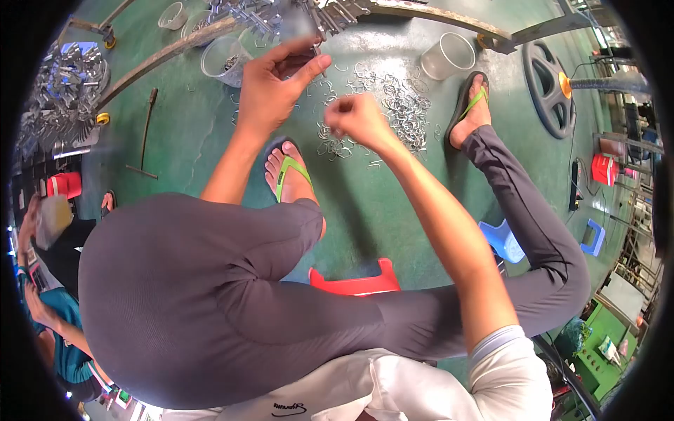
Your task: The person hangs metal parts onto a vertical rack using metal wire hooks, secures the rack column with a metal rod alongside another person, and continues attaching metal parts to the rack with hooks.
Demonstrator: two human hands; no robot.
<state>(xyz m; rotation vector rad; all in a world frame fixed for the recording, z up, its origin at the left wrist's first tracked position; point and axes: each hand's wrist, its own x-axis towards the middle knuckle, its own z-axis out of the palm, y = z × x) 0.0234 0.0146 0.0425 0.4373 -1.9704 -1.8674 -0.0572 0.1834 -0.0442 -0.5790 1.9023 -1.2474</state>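
Above a green floor [189, 140], the left hand [271, 91] pinches a slim metal piece [316, 50], long axis roughly up the view.
The piece lies up-left of the right hand [357, 119], whose blurred fingers curl, contents unclear.

Room above floor [372, 217]; metal parts [340, 15] seemingly block ahead.

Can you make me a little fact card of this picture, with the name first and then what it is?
Left hand: fingers at a thin metal piece, grip unclear
Right hand: fingers curled and blurred; can't tell if it holds anything
Floor: green, with many bent metal pieces scattered on it
Right cup: clear plastic
Left cup: clear plastic, metal bits inside
Footwear: flip-flops with green straps
Stool: red, partly hidden
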